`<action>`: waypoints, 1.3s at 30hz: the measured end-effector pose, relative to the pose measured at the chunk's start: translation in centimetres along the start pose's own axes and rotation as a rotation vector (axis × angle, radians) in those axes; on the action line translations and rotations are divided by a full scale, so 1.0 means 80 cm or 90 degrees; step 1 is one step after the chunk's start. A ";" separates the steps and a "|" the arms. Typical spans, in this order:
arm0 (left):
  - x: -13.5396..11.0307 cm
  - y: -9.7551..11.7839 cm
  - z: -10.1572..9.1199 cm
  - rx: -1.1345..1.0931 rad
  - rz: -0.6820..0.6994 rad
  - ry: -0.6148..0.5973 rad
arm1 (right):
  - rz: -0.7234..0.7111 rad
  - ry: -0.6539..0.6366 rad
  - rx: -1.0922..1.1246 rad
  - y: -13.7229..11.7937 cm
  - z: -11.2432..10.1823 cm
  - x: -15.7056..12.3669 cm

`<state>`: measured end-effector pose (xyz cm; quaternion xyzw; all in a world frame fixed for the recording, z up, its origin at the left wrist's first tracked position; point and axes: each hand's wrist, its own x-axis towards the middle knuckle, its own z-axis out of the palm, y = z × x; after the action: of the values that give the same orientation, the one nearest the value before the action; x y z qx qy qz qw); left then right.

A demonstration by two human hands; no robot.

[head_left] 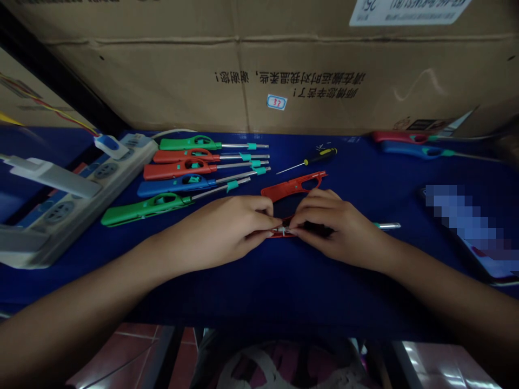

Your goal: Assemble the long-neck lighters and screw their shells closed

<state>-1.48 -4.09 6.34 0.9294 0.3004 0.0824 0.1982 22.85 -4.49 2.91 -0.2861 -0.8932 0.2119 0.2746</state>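
Observation:
My left hand and my right hand meet at the middle of the blue table. Both pinch a red long-nozzle lighter that lies open under my fingers; its metal tube sticks out to the right of my right hand. A loose red shell half lies just behind my fingers. Small inner parts at my fingertips are too small to make out.
Several assembled lighters in green, red and blue lie in a row at the back left. A small screwdriver lies behind the shell. A power strip sits left, two more lighters back right, a phone right. Cardboard boxes wall the back.

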 end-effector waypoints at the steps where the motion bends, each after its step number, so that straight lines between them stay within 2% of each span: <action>1: 0.000 0.000 0.000 0.002 0.001 0.002 | -0.001 0.000 -0.001 0.000 0.000 0.000; 11: -0.001 -0.001 0.002 0.019 0.005 0.012 | 0.011 -0.009 -0.010 0.000 0.000 -0.002; 20: -0.002 -0.001 -0.001 0.001 0.022 0.101 | 0.080 0.003 -0.022 -0.009 -0.007 -0.004; 31: -0.001 -0.004 0.001 0.014 0.008 0.068 | 0.113 0.002 0.062 -0.006 -0.004 -0.002; 39: -0.001 -0.010 0.002 0.025 -0.008 0.042 | 0.114 0.030 0.023 -0.005 -0.005 -0.002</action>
<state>-1.92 -3.59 5.85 0.9280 0.3143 0.1057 0.1700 23.07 -4.83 3.35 -0.3650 -0.8533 0.2451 0.2805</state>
